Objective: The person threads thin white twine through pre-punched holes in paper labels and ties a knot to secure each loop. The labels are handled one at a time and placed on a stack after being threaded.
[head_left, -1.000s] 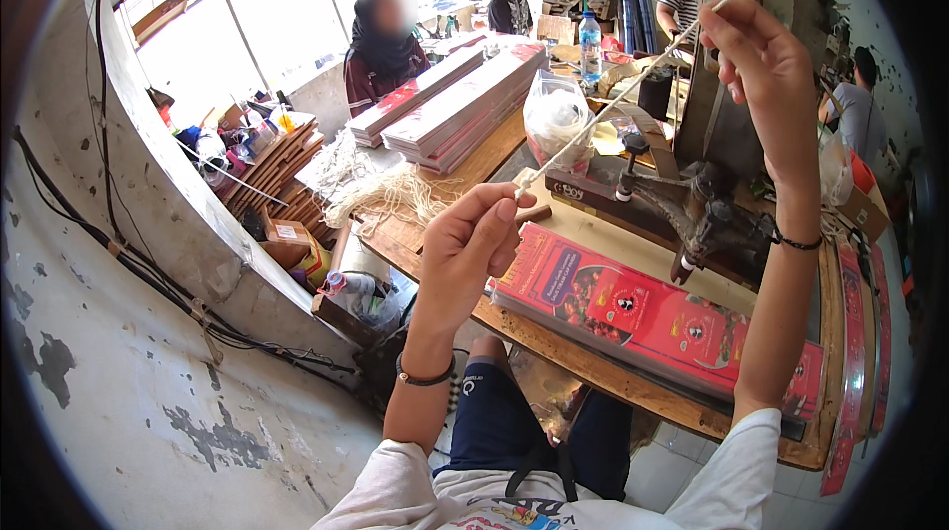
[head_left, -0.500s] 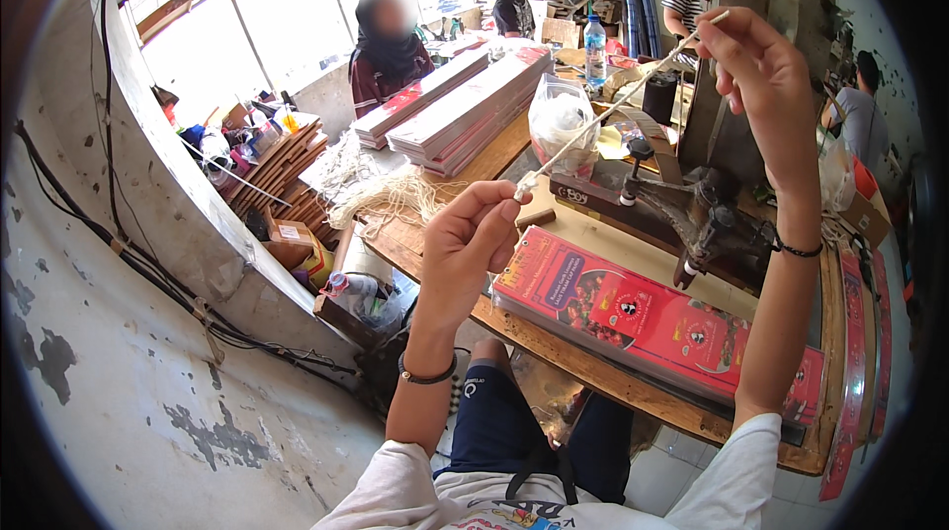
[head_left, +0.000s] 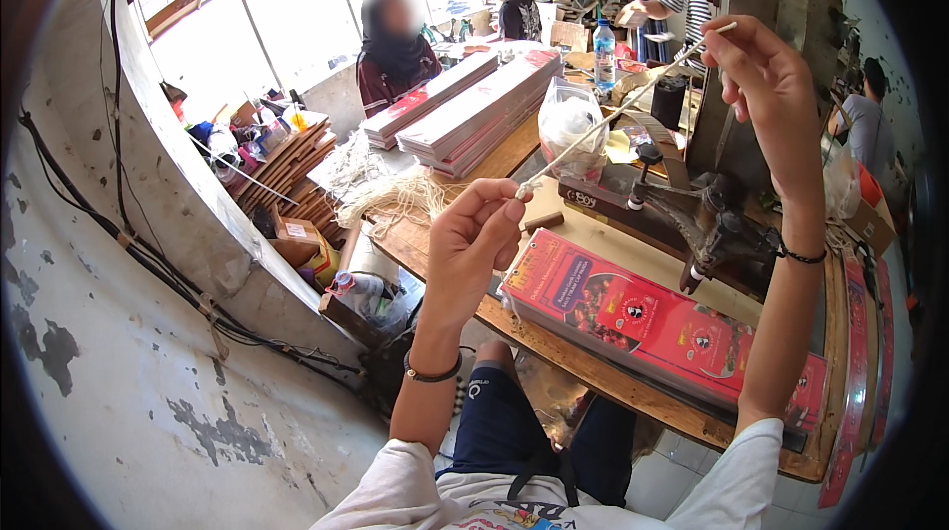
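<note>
A whitish cord runs taut on a slant between my two hands, above the workbench. My left hand pinches its lower end at a small knot, thumb against forefinger. Higher up and to the right, my right hand grips the other end between thumb and fingers, with a short tip sticking out past them. Beneath the hands lies a long stack of red printed cardboard sheets along the bench's near edge. A loose heap of similar cord rests on the bench left of my left hand.
A dark metal machine stands at the right of the wooden bench. Behind are long stacks of printed sheets, a plastic bag and a water bottle. Several people are around the room, one seated across the bench.
The view has shifted slightly, moving the scene a little right and down. Both hands keep their hold on the taut cord. The person in stripes now shows an outstretched arm.
</note>
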